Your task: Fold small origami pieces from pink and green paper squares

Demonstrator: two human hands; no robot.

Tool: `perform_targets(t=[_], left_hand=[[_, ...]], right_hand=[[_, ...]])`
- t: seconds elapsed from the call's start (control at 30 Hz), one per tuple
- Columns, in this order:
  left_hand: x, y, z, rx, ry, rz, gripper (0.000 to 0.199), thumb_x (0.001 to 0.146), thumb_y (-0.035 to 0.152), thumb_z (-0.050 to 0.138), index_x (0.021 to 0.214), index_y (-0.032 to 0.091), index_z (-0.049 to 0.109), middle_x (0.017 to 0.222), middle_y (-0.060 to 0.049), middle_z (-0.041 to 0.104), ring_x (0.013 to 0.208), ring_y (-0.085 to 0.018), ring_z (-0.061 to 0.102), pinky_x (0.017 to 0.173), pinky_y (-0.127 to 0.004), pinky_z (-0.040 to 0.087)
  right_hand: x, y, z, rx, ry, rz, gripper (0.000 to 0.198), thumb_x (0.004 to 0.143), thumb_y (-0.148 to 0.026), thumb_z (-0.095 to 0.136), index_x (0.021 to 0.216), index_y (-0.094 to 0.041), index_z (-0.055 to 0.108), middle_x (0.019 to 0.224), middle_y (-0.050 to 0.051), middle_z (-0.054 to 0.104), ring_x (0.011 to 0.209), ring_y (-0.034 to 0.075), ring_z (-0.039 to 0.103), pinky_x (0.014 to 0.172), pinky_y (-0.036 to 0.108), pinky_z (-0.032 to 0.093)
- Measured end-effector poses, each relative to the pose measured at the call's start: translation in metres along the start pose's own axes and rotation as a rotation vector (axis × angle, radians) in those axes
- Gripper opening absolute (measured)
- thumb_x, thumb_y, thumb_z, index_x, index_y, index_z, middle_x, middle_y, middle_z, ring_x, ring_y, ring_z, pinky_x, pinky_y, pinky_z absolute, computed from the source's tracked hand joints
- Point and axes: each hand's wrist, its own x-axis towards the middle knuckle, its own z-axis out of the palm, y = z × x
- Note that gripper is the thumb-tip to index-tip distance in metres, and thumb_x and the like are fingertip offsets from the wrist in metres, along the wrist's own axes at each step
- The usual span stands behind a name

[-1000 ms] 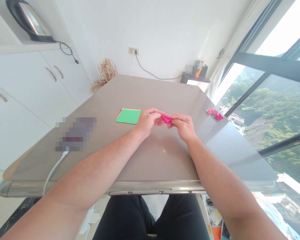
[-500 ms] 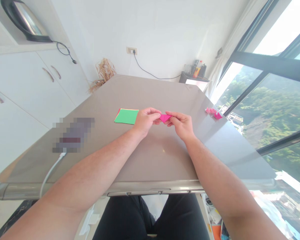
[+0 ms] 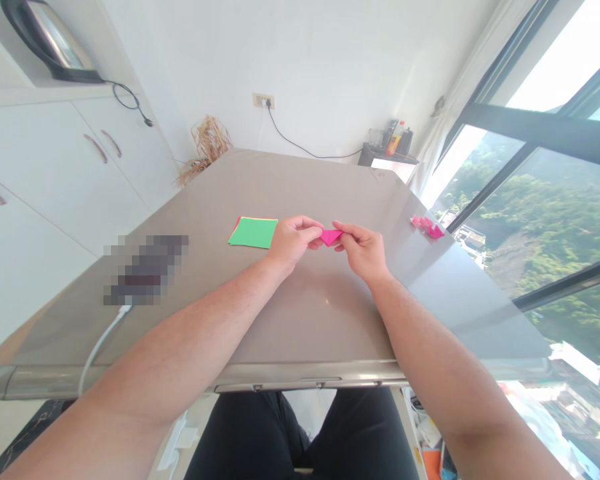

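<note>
A small piece of folded pink paper (image 3: 331, 237) is held between both hands, its lower edge coming to a point. My left hand (image 3: 294, 241) pinches the left end between thumb and fingers. At the other end, my right hand (image 3: 364, 248) is closed on the paper in the same way. Some of the fingertips are hidden behind the paper and the thumbs. Just left of my left hand lies a stack of coloured paper sheets (image 3: 253, 232), green on top, with a red edge showing beneath.
Several folded pink paper pieces (image 3: 428, 227) lie near the table's right edge by the window. On the left of the grey table (image 3: 300, 180) is a blurred-out dark device (image 3: 147, 270) with a white cable (image 3: 103, 340). A small cabinet (image 3: 389, 160) with bottles stands beyond the far edge.
Both hands stay nearly in place. The pink paper is tilted slightly, and the right fingers have shifted a little on it.
</note>
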Motion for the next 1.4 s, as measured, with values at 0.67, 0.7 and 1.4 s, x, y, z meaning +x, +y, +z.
perform_targets(t=[0.67,0.7,1.4], left_hand=[[0.001,-0.005,0.0,0.117,-0.013,0.063,0.011,0.075,0.03,0.066,0.079,0.019,0.067,0.079,-0.005,0.071,0.072,-0.019,0.068,0.073,-0.036,0.055],[0.001,-0.004,-0.003,0.21,0.018,0.102,0.014,0.079,0.034,0.064,0.079,0.02,0.067,0.081,-0.006,0.072,0.078,-0.021,0.068,0.078,-0.038,0.055],[0.032,0.022,-0.121,1.149,0.518,-0.418,0.094,0.071,0.061,0.069,0.153,0.025,0.041,0.17,-0.016,0.001,0.152,-0.051,-0.014,0.104,-0.087,0.009]], right_hand=[[-0.002,0.0,0.0,0.144,-0.035,-0.035,0.025,0.075,-0.018,0.057,0.083,-0.024,0.081,0.079,0.001,0.076,0.075,0.018,0.072,0.074,0.037,0.062],[-0.002,0.001,0.0,0.138,-0.02,-0.027,0.025,0.075,-0.019,0.057,0.083,-0.023,0.08,0.078,0.001,0.076,0.073,0.018,0.072,0.075,0.037,0.062],[-0.001,0.01,0.001,0.076,-0.003,0.047,0.022,0.073,-0.02,0.059,0.082,-0.021,0.079,0.075,0.003,0.075,0.069,0.02,0.073,0.074,0.038,0.062]])
